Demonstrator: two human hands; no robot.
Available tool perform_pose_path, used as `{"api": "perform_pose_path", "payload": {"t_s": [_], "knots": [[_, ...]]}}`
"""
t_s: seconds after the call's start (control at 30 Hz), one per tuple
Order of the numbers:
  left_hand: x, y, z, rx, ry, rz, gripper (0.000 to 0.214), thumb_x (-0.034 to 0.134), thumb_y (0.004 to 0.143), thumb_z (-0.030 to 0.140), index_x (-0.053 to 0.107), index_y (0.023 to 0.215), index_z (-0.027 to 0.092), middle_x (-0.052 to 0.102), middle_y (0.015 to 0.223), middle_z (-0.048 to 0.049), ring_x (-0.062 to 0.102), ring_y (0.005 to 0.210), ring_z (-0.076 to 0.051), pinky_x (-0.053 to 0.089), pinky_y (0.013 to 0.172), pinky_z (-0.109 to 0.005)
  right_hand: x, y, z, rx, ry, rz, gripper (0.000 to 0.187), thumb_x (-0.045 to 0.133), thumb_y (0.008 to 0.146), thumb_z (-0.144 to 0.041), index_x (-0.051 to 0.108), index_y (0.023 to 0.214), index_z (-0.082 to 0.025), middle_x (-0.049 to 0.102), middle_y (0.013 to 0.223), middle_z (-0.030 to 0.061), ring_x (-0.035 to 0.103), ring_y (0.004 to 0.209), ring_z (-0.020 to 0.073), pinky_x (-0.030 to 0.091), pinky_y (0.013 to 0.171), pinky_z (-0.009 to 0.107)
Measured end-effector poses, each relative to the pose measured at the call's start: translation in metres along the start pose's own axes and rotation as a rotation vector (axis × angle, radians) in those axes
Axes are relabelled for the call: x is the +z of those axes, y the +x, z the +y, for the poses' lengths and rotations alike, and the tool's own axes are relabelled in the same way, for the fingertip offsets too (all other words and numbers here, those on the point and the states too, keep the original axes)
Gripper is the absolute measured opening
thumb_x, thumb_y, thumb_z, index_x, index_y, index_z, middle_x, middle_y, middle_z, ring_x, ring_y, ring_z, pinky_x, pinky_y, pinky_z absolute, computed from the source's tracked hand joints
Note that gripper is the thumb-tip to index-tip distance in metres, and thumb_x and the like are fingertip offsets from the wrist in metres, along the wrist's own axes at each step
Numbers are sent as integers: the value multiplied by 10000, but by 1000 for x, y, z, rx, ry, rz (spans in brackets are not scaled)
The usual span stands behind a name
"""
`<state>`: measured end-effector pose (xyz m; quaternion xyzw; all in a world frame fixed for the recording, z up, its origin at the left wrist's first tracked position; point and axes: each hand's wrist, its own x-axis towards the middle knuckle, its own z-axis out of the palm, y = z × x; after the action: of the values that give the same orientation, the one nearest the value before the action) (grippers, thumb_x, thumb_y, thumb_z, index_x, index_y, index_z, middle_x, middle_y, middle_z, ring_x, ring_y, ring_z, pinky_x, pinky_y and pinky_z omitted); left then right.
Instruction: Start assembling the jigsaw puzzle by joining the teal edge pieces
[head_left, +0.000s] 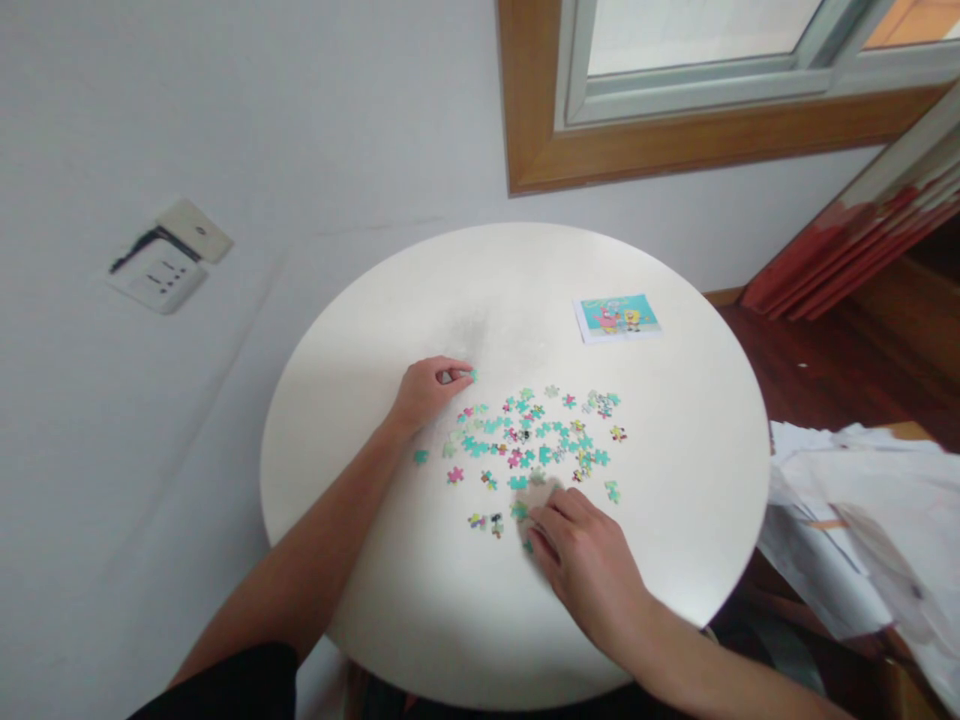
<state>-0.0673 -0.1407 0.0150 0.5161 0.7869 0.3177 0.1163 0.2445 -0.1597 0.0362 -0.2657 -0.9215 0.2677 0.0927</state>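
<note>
On a round white table (517, 620) lie several loose jigsaw puzzle pieces (545, 455), mostly teal, with some pink, yellow and white ones. My left hand (431, 393) is beyond the left side of the scattered pieces, its thumb and forefinger pinching a small teal puzzle piece (473, 375). Over the near edge of the pile is my right hand (589, 550), fingers bent down and slightly apart. By its fingertips lie a green piece (519, 510) and a partly covered teal one (528, 546). Whether those fingertips touch them is hard to see.
A picture card (619, 318) with two cartoon figures lies at the table's back right. A wall with a socket (159, 275) borders the left, and a wood-framed window (536, 150) is behind. Papers (847, 510) are stacked to the right, below a red curtain (855, 240).
</note>
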Motion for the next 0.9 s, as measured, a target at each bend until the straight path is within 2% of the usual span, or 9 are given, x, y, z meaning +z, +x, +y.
{"api": "perform_pose_path", "payload": {"t_s": [0.13, 0.33, 0.67, 0.8, 0.9], "knots": [[0, 0, -1, -1, -7, -4, 262, 696, 768, 342, 787, 965, 196, 704, 776, -14, 491, 605, -118, 389, 612, -254, -2, 12, -2, 42, -27, -18, 81, 617, 906, -169, 692, 921, -196, 661, 957, 65, 605, 937, 248, 521, 828, 377], [1, 0, -1, -10, 6, -1, 247, 706, 765, 325, 789, 965, 206, 701, 771, -10, 495, 612, -120, 395, 620, -257, 2, 20, -5, 44, -76, -47, 44, 629, 897, -171, 671, 904, -183, 649, 994, 78, 598, 954, 253, 526, 821, 376], [1, 0, -1, 5, 7, 5, 249, 700, 761, 333, 788, 955, 204, 698, 762, -10, 488, 608, -121, 391, 615, -259, 14, 21, -6, 47, -114, -31, 237, 542, 824, 14, 614, 960, -166, 607, 1054, 102, 558, 980, 264, 524, 766, 358], [0, 0, -1, 12, 10, -4, 249, 698, 767, 334, 788, 959, 204, 704, 773, -11, 480, 610, -122, 387, 615, -260, 14, 19, -7, 8, -80, -35, 236, 503, 840, 26, 601, 934, -167, 633, 988, 95, 573, 910, 243, 501, 751, 341], [0, 1, -4, 14, 15, -7, 247, 699, 767, 329, 788, 964, 209, 703, 772, -7, 475, 606, -121, 385, 611, -261, 5, 21, -8, -14, 17, -53, 210, 502, 873, 1, 602, 937, -172, 656, 918, 72, 595, 848, 218, 480, 742, 320]]}}
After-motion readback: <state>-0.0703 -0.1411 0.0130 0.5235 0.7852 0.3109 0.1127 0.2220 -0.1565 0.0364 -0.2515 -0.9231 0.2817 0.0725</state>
